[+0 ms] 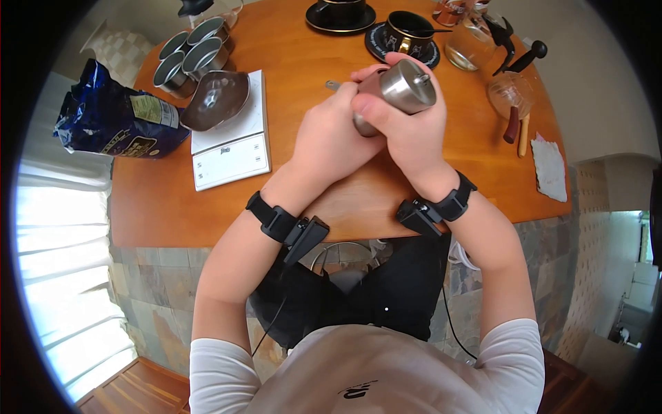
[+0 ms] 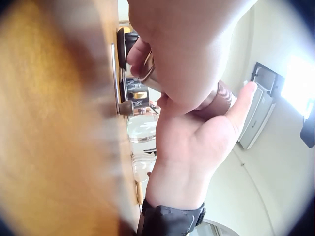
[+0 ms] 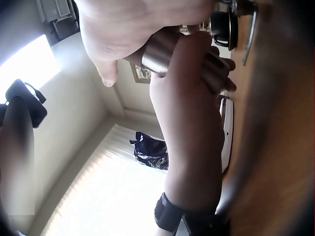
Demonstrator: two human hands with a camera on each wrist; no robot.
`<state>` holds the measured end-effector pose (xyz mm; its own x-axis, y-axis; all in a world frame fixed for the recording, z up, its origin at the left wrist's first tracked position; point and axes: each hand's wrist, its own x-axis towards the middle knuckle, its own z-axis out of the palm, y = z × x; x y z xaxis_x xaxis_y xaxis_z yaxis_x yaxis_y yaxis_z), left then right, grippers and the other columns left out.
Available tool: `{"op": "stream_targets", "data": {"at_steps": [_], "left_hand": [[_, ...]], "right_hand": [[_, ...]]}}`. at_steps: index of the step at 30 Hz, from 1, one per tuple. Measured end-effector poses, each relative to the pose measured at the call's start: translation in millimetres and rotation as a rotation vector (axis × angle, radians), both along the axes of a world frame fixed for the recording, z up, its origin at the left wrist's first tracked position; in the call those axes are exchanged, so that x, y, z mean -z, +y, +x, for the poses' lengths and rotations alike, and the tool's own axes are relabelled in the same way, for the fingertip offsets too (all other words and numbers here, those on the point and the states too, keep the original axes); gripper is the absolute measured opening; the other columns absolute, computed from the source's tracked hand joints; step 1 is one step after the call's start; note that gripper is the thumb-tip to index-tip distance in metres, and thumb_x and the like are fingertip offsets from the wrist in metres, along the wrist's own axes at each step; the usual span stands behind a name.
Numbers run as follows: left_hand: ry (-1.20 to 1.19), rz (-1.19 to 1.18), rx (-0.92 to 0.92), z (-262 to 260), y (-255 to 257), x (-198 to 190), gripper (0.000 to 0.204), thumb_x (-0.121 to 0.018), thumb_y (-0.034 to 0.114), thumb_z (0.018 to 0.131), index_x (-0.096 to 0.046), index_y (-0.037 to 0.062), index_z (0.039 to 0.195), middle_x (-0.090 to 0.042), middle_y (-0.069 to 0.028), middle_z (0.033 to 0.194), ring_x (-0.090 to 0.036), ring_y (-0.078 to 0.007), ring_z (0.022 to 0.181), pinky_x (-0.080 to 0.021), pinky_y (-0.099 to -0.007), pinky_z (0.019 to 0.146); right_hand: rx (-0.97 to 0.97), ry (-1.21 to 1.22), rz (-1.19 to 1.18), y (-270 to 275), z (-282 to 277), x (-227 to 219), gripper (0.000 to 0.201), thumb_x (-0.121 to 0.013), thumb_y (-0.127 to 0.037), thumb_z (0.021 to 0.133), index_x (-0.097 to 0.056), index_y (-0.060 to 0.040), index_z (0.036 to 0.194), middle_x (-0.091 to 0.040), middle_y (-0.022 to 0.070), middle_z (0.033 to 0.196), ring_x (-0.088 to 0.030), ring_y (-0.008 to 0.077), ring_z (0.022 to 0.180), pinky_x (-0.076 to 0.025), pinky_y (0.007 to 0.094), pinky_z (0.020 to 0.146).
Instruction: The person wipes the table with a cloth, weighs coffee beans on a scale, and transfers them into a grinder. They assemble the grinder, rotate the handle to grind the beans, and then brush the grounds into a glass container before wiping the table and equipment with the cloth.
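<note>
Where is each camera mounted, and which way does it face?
Head: worn on the head, facing forward and down over the table; it shows the left hand, right hand, forearms, shirt and trousers.
Left wrist: on the left wrist, facing past that hand toward the right hand and its strap; the picture is turned sideways.
Right wrist: on the right wrist, also sideways, facing past that hand toward the left hand and forearm.
Shared: head and right wrist views both show the dark blue bag and metal cylinder.

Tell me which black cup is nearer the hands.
The black cup on the lettered saucer, a dark stirrer across its rim; the other cup stands farther off on a gold-rimmed saucer.
</note>
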<state>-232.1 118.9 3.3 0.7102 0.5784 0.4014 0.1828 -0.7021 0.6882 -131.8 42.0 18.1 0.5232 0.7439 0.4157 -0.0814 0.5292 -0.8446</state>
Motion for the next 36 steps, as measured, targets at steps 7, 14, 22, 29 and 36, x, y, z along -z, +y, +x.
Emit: {"op": "stream_targets", "data": {"at_steps": [7,14,22,29,36], "left_hand": [[-0.149,-0.451,0.332,-1,-8,5,0.049,-0.079,0.017,0.068,-0.059,0.0017,0.11,-0.069,-0.0111,0.09,-0.068,-0.0253,0.085,-0.054,-0.0341,0.078],[0.008,-1.057,0.668,-11,-5,-12,0.038,-0.074,0.009,0.067,-0.06,0.0019,0.102,-0.063,-0.0051,0.082,-0.065,-0.0182,0.078,-0.052,-0.0295,0.069],[0.017,-0.043,0.023,1,-3,-8,0.049,-0.078,0.023,0.072,-0.062,0.0054,0.116,-0.068,-0.0173,0.097,-0.069,-0.0336,0.09,-0.056,-0.0395,0.079],[-0.168,-0.452,0.32,4,-8,1,0.057,-0.082,0.014,0.068,-0.059,0.0017,0.119,-0.065,-0.0074,0.1,-0.067,-0.0227,0.088,-0.055,-0.0349,0.077],[-0.184,-1.006,0.707,-4,-17,6,0.042,-0.077,0.017,0.07,-0.059,0.0014,0.104,-0.063,-0.0094,0.082,-0.065,-0.0212,0.073,-0.05,-0.028,0.059]], "right_hand": [[-0.112,-0.164,-0.135,-4,22,-6,0.033,-0.073,-0.008,0.081,-0.055,-0.003,0.108,-0.067,0.0112,0.095,-0.065,0.0228,0.096,-0.053,0.0363,0.087],[-0.645,0.09,-0.006,-6,33,-8,0.038,-0.077,-0.017,0.079,-0.058,-0.003,0.109,-0.068,0.0108,0.096,-0.067,0.0216,0.093,-0.055,0.0347,0.085],[-0.026,0.001,0.049,5,5,8,0.046,-0.083,-0.012,0.077,-0.058,-0.0036,0.115,-0.067,0.0076,0.106,-0.064,0.0144,0.097,-0.053,0.0309,0.087],[-0.073,-0.24,-0.17,-5,21,-3,0.023,-0.076,-0.01,0.079,-0.064,-0.003,0.098,-0.068,0.0033,0.088,-0.064,0.011,0.081,-0.053,0.0287,0.075],[-0.601,-0.067,-0.064,-13,33,-11,0.05,-0.078,-0.02,0.076,-0.053,-0.0072,0.118,-0.065,0.0068,0.094,-0.065,0.0183,0.087,-0.054,0.032,0.078]]}}
